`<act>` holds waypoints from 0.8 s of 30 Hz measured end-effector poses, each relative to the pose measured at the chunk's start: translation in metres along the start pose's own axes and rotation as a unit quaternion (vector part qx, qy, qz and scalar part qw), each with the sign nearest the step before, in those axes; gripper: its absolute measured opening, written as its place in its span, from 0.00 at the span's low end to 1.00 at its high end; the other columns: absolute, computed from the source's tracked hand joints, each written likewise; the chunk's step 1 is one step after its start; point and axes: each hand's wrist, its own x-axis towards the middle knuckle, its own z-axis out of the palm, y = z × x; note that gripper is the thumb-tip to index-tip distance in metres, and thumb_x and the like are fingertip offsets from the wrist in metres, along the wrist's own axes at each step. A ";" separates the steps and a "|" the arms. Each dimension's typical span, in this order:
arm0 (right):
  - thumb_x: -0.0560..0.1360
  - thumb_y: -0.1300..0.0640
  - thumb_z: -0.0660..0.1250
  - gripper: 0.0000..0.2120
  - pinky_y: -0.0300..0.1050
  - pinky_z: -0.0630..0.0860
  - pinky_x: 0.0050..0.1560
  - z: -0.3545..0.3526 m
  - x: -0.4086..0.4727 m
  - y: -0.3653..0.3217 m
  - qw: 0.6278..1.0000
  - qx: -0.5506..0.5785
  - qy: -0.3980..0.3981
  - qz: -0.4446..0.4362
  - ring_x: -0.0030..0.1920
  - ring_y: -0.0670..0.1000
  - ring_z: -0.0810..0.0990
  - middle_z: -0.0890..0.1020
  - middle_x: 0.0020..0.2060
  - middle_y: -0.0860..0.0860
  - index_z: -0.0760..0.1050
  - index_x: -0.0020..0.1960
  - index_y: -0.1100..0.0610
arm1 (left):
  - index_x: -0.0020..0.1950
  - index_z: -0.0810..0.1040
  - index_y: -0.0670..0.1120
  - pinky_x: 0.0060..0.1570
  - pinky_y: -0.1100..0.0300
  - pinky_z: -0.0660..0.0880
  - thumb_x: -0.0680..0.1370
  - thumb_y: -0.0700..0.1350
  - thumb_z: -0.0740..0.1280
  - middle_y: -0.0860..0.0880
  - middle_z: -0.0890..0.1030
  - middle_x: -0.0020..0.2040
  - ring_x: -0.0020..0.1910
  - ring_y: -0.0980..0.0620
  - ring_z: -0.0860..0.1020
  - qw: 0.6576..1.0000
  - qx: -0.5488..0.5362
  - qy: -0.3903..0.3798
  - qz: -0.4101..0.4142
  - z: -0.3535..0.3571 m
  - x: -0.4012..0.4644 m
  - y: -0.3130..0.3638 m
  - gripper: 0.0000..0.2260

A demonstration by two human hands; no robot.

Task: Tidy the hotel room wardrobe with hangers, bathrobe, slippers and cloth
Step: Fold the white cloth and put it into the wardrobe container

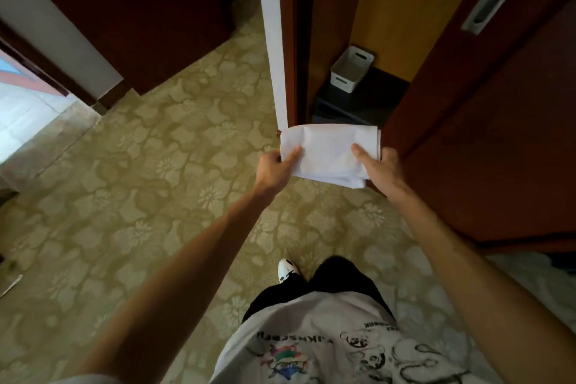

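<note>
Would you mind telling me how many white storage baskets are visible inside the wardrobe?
1. The white basket sits on the dark shelf low in the open wardrobe, beyond the folded cloth. The sliding door may hide others.

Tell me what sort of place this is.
Probably a hotel room's entry area by the wardrobe: patterned carpet, a dark wooden sliding door standing open on a compartment with a white basket. Both hands hold a folded white cloth before it.
</note>
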 end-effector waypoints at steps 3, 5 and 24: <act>0.77 0.51 0.71 0.16 0.28 0.75 0.34 0.004 0.052 -0.010 1.000 0.002 0.016 0.013 0.45 0.50 0.83 0.85 0.48 0.56 0.83 0.55 0.64 | 0.40 0.79 0.42 0.23 0.70 0.66 0.79 0.55 0.69 0.55 0.76 0.31 0.26 0.62 0.73 1.000 0.007 -0.017 0.000 0.004 0.053 0.019 0.17; 0.77 0.50 0.71 0.16 0.31 0.77 0.37 0.005 0.087 -0.014 1.000 0.002 0.021 0.022 0.48 0.52 0.84 0.86 0.49 0.56 0.83 0.55 0.63 | 0.42 0.80 0.42 0.24 0.71 0.67 0.79 0.56 0.69 0.55 0.77 0.32 0.28 0.61 0.74 1.000 0.010 -0.025 -0.001 0.008 0.090 0.029 0.17; 0.66 0.30 0.68 0.36 0.54 0.79 0.61 0.006 0.443 -0.012 0.992 -0.007 0.032 0.118 0.56 0.50 0.82 0.83 0.57 0.49 0.78 0.64 0.54 | 0.53 0.84 0.42 0.42 0.63 0.81 0.79 0.52 0.71 0.52 0.86 0.44 0.42 0.58 0.85 0.998 -0.021 -0.058 -0.021 0.097 0.428 0.095 0.14</act>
